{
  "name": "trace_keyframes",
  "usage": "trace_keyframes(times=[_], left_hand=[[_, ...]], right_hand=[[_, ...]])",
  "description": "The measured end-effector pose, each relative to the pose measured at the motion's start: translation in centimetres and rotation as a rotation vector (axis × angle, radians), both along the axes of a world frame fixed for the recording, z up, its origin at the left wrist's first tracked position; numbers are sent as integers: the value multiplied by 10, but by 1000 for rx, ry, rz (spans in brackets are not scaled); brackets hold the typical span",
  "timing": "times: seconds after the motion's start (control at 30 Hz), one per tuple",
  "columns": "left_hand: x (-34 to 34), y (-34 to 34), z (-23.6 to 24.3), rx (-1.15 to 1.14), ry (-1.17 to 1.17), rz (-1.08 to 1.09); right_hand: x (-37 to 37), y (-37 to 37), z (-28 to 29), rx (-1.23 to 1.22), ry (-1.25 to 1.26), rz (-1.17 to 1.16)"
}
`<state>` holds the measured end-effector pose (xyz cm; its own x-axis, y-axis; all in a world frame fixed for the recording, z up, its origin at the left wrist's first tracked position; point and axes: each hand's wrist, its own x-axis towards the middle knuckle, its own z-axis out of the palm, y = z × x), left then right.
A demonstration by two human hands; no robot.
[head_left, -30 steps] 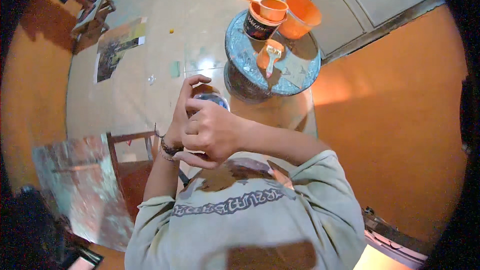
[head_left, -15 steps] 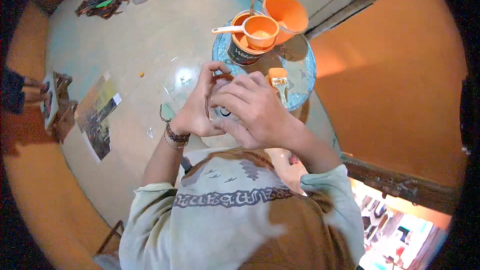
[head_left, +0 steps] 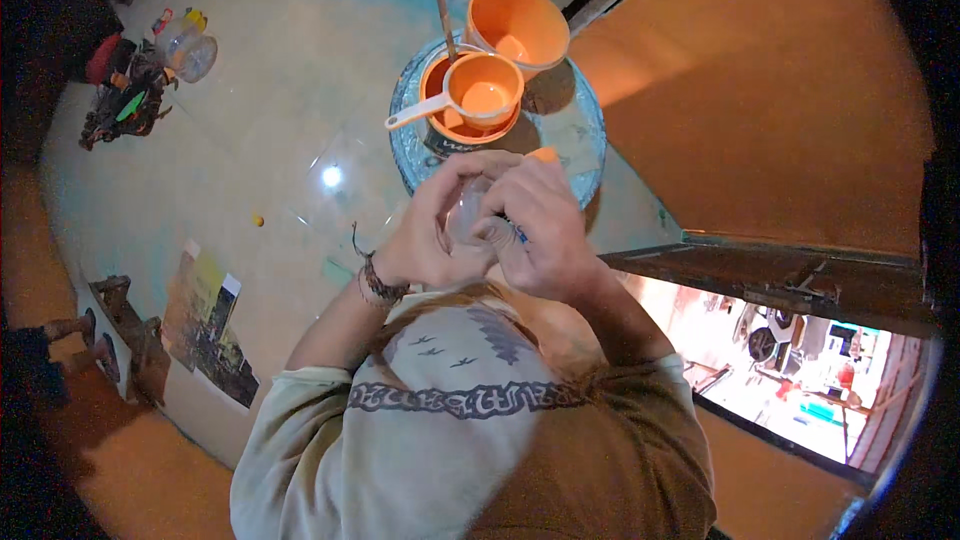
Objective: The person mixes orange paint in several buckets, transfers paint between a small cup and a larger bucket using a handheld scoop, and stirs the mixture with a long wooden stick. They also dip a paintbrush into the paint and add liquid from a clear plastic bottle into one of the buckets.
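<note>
My left hand [head_left: 435,230] is wrapped round a clear, rounded plastic container [head_left: 465,213], whose exact kind I cannot make out. My right hand [head_left: 543,225] is closed against the container's right side, its fingertips pinched together. A small dark-blue bit shows between those fingers, too small to name. Just beyond the hands, a dipper [head_left: 484,92] with a pale handle rests on a paint bucket [head_left: 455,140], orange inside. The orange bristles of a paintbrush [head_left: 543,155] peek out behind my right hand, which hides the rest.
A round blue stool [head_left: 590,145] bears the bucket, a stick [head_left: 440,0] and a larger orange tub [head_left: 518,20]. Papers [head_left: 215,325] and plastic bottles [head_left: 187,50] lie on the floor at left. Another person's feet [head_left: 85,340] are at far left. A doorway [head_left: 790,370] opens at lower right.
The view has turned, shifting the stool leftward. My right hand has gone from lying over the container, fingers spread across it, to pinching at its right side. My left hand keeps its hold.
</note>
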<state>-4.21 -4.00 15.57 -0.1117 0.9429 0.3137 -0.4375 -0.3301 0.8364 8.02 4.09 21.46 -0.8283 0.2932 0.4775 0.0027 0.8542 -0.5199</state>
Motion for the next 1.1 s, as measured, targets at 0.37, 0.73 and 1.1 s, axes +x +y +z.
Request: trace_keyframes(times=[0.37,0.73,1.1], left_hand=[[-33,51,-21,-2,447,186],[-75,103,-24,31,358,-254],[-80,124,-27,148,414,-35]], right_hand=[[-27,33,-4,-118,-191,-50],[-48,12,-23,-446,303,-691],[-67,9,-64,-188,446,-1160]])
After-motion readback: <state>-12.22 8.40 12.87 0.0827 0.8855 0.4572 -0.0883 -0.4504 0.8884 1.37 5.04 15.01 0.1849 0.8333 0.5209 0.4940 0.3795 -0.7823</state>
